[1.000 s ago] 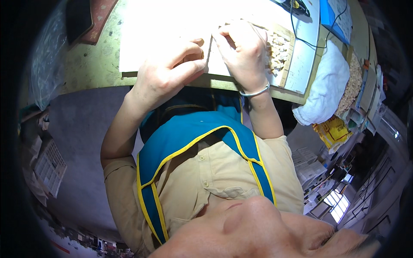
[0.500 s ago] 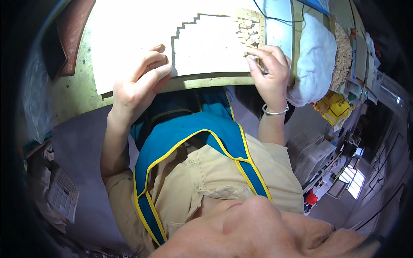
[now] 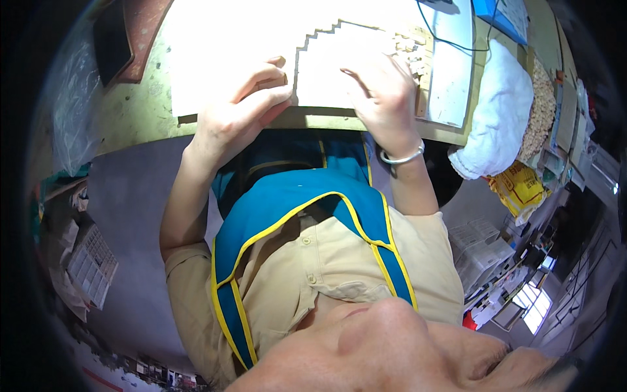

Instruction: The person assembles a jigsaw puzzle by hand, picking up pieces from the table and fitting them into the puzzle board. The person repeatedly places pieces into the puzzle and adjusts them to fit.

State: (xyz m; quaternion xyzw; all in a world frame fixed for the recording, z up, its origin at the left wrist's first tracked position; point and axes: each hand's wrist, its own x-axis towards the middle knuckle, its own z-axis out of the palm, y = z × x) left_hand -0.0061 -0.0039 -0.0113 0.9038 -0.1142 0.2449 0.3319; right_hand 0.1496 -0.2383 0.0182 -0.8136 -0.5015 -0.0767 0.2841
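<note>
My left hand (image 3: 245,101) rests at the near edge of a glaring white work surface (image 3: 222,39), its fingers curled and thumb drawn in. Whatever is between those fingertips cannot be made out. Just right of it runs the stepped dark edge of a pale layer (image 3: 320,72), washed out by the light. Over this layer hovers my right hand (image 3: 388,98), a silver bangle (image 3: 403,157) on its wrist. Its thumb and finger appear pinched on a small pale block (image 3: 345,70), though glare blurs the tips. Loose pale blocks (image 3: 410,51) lie in a shallow wooden tray (image 3: 424,78) beyond that hand.
A black cable (image 3: 450,46) crosses the board behind the tray. At the right lie a white cloth bundle (image 3: 493,108), a heap of small tan pieces (image 3: 541,104) and a yellow bag (image 3: 519,189). A clear plastic bag (image 3: 75,111) hangs at the left edge.
My right hand has moved left from beside the tray, where it pinched a small block, to over the pale layer. My left hand keeps its place by the stepped edge. The whole view has shifted.
</note>
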